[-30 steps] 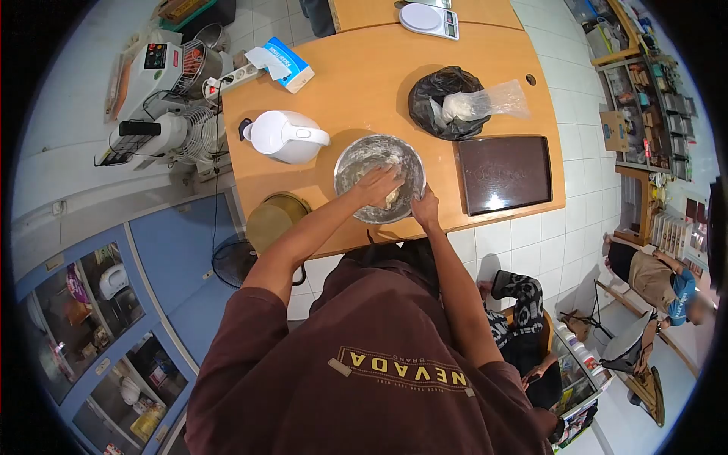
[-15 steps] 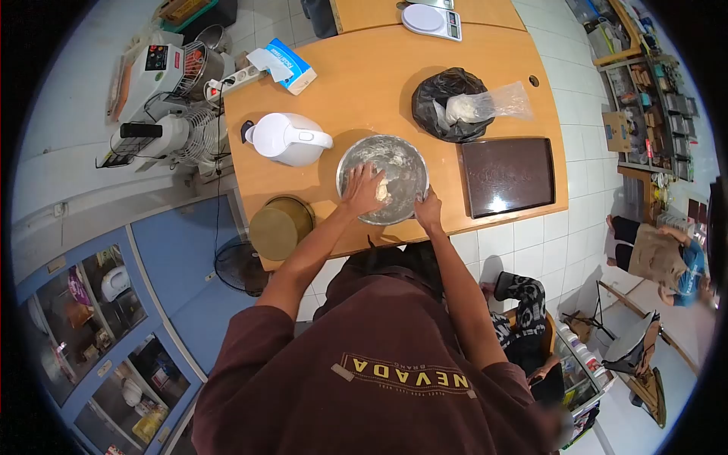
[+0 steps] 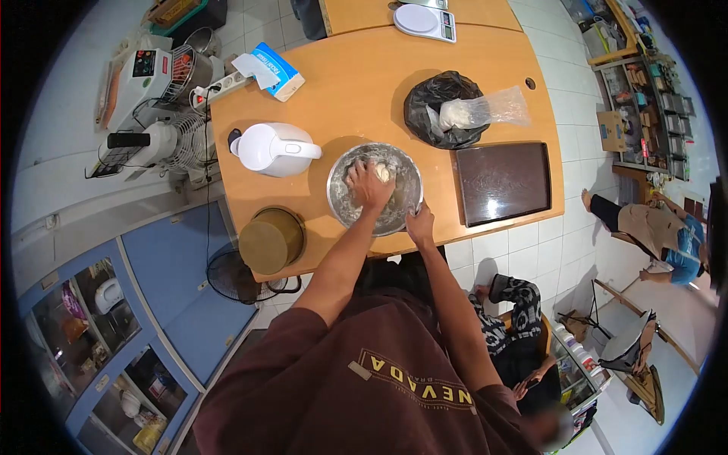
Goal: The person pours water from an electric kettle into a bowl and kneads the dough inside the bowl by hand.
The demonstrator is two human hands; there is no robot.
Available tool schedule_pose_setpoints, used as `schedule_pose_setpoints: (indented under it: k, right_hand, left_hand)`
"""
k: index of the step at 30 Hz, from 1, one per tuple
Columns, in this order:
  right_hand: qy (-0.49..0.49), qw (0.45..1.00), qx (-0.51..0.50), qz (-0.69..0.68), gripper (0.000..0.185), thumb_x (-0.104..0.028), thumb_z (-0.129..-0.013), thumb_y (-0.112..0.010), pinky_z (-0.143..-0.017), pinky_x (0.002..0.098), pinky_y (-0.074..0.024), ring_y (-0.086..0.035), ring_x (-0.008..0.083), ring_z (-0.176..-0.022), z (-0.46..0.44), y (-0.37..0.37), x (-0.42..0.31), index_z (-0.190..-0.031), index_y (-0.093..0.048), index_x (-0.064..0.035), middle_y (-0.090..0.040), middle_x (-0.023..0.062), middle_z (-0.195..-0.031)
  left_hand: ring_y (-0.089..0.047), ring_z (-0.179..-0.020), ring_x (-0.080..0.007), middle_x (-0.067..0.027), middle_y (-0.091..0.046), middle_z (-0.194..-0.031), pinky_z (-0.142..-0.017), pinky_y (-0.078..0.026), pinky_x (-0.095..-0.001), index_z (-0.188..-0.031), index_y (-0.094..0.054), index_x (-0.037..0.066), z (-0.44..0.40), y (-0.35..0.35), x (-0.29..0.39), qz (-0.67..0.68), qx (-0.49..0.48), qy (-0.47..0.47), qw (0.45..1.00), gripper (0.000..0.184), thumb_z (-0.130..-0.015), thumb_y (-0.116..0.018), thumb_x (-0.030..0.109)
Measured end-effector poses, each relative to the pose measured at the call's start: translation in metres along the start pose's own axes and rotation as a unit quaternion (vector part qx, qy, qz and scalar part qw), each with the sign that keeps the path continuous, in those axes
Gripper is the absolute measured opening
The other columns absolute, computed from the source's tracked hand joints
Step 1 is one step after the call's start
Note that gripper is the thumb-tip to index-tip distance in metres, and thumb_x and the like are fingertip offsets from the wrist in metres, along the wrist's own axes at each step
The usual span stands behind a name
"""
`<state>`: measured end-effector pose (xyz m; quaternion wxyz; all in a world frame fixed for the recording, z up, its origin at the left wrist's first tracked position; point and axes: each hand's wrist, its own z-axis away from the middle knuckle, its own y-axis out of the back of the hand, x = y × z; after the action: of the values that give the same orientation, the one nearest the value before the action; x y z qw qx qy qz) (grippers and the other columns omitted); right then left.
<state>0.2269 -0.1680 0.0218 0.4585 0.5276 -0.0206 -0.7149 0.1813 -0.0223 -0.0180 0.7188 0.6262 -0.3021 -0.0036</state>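
A metal mixing bowl [image 3: 409, 199] with pale, floury smears inside stands near the table's front edge. Inside it, my left hand [image 3: 369, 186] has its fingers spread against the inner surface, beside a small pale lump of dough [image 3: 383, 173]. The fingertips are partly hidden in the bowl. On the bowl's right front rim, my right hand [image 3: 420, 225] is closed around the edge. To the bowl's left is a white electric kettle [image 3: 277, 149]. A black plastic bag [image 3: 425, 106] with a clear bag of white dough or flour [image 3: 457, 114] lies behind and right.
A dark tray [image 3: 503, 184] lies right on the wooden table [image 3: 349, 76]; a brown round container [image 3: 271, 240] stands front left. Farther back are a tissue box [image 3: 278, 72] and a white scale [image 3: 425, 22]. One person [image 3: 523, 345] sits front right; another [image 3: 660, 235] is far right.
My left hand has shifted from the bowl's left side towards its middle, and the dough now shows higher in the bowl. My right hand stays on the rim. The view has shifted slightly.
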Motion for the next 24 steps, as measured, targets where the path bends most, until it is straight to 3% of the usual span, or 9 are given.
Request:
schedule_pose_setpoints:
  k: [4,7,10,13,16,19,22,24]
  right_hand:
    - [-0.001,1.0,0.006,-0.005,0.043,-0.007,-0.083,-0.06,-0.085,0.0462,-0.0541,-0.068,0.0426,-0.101,-0.007,-0.002,0.004,-0.126,-0.059,-0.0008,-0.071,0.0269,-0.104]
    - [-0.008,1.0,0.014,-0.007,0.04,-0.009,-0.085,-0.06,-0.085,0.0449,-0.0544,-0.069,0.0414,-0.1,-0.006,0.0,-0.002,-0.125,-0.06,-0.0017,-0.071,0.0258,-0.103]
    - [0.003,1.0,0.025,-0.004,0.041,-0.009,-0.084,-0.06,-0.086,0.0448,-0.0545,-0.069,0.0419,-0.1,-0.006,-0.003,0.003,-0.125,-0.061,-0.002,-0.071,0.026,-0.103]
    - [0.012,0.999,0.029,0.01,0.043,-0.009,-0.082,-0.06,-0.087,0.0452,-0.0544,-0.068,0.0429,-0.1,-0.01,-0.007,0.009,-0.125,-0.061,-0.0016,-0.071,0.0265,-0.103]
    - [0.005,1.0,0.016,0.014,0.047,-0.006,-0.077,-0.063,-0.09,0.0462,-0.0542,-0.068,0.0438,-0.101,-0.012,-0.004,0.002,-0.123,-0.059,0.001,-0.07,0.028,-0.104]
    - [0.033,0.999,0.019,0.035,0.045,-0.007,-0.078,-0.061,-0.088,0.0463,-0.0547,-0.068,0.0437,-0.099,-0.017,-0.005,0.009,-0.122,-0.06,0.0018,-0.07,0.028,-0.103]
    - [0.058,0.997,0.029,0.041,0.043,-0.009,-0.08,-0.059,-0.086,0.0462,-0.0551,-0.069,0.0433,-0.098,-0.022,-0.01,0.019,-0.121,-0.06,0.0015,-0.071,0.0279,-0.101]
    - [0.062,0.997,0.031,0.041,0.042,-0.01,-0.08,-0.06,-0.085,0.0462,-0.0552,-0.069,0.0432,-0.097,-0.023,-0.01,0.022,-0.121,-0.061,0.0015,-0.071,0.0279,-0.1]
  left_hand:
    - [-0.039,-0.129,-0.041,-0.0226,-0.045,-0.141,-0.108,-0.025,-0.0584,-0.133,-0.057,0.01,0.016,-0.009,-0.005,0.107,0.056,0.064,0.991,0.067,-0.075,-0.078,0.037]
    - [-0.036,-0.132,-0.0428,-0.022,-0.048,-0.14,-0.11,-0.023,-0.0601,-0.135,-0.057,0.011,0.029,0.003,-0.022,0.08,-0.018,-0.04,0.996,0.063,-0.079,-0.075,0.035]
    - [-0.035,-0.134,-0.0434,-0.0205,-0.051,-0.137,-0.112,-0.021,-0.064,-0.135,-0.058,0.01,0.022,0.036,-0.032,0.054,-0.158,-0.146,0.975,0.062,-0.08,-0.074,0.035]
    - [-0.038,-0.134,-0.0435,-0.0188,-0.054,-0.135,-0.115,-0.023,-0.0623,-0.133,-0.059,0.009,0.003,0.09,-0.029,-0.009,-0.212,-0.274,0.938,0.062,-0.078,-0.075,0.033]
    - [-0.042,-0.134,-0.0437,-0.021,-0.052,-0.138,-0.114,-0.03,-0.0577,-0.132,-0.06,0.008,-0.016,0.079,-0.056,0.018,-0.247,-0.358,0.9,0.065,-0.075,-0.076,0.033]
    - [-0.043,-0.134,-0.0444,-0.025,-0.045,-0.144,-0.113,-0.036,-0.0531,-0.133,-0.057,0.004,-0.022,0.081,-0.061,0.032,-0.311,-0.346,0.885,0.074,-0.07,-0.078,0.035]
    - [-0.04,-0.137,-0.0466,-0.03,-0.035,-0.151,-0.113,-0.035,-0.0548,-0.138,-0.052,0.0,-0.035,0.083,-0.05,0.03,-0.376,-0.358,0.854,0.085,-0.068,-0.079,0.04]
    - [-0.039,-0.137,-0.0481,-0.0316,-0.031,-0.152,-0.114,-0.034,-0.0544,-0.139,-0.05,-0.002,-0.033,0.082,-0.04,-0.065,-0.396,-0.373,0.836,0.089,-0.068,-0.08,0.043]
